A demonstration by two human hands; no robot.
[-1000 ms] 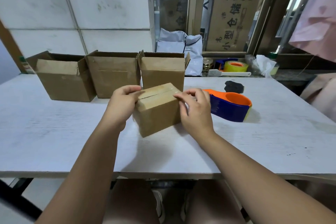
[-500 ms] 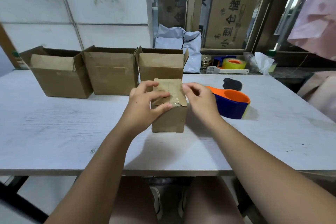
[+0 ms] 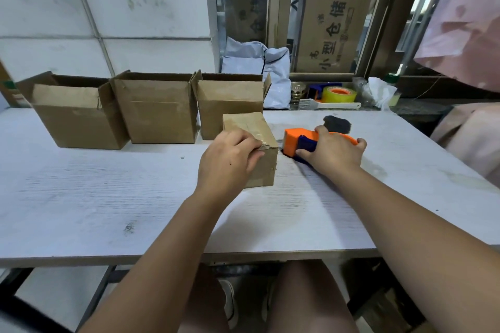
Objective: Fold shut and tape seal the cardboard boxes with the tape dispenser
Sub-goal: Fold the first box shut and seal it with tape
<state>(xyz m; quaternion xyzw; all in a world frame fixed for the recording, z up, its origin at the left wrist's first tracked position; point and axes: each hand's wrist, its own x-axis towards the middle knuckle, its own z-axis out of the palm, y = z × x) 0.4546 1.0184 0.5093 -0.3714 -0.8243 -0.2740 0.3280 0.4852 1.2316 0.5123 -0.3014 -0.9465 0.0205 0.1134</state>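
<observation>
On my table point(image 3: 108, 197) the closed box point(image 3: 249, 124) sits at twelve o'clock, with the tape dispenser point(image 3: 293, 140) just beside it at its three o'clock. My left hand point(image 3: 227, 159) holds the box's near top edge, and my right hand point(image 3: 332, 154) grips the dispenser from above. A row of open boxes point(image 3: 159, 116) stands behind, running from ten to twelve o'clock.

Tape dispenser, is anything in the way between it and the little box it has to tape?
Nothing visible. The tape dispenser, gripped by the right hand, is just right of the small closed box, with only bare table between. The left hand holds the box's near top edge, clear of that gap.
</observation>
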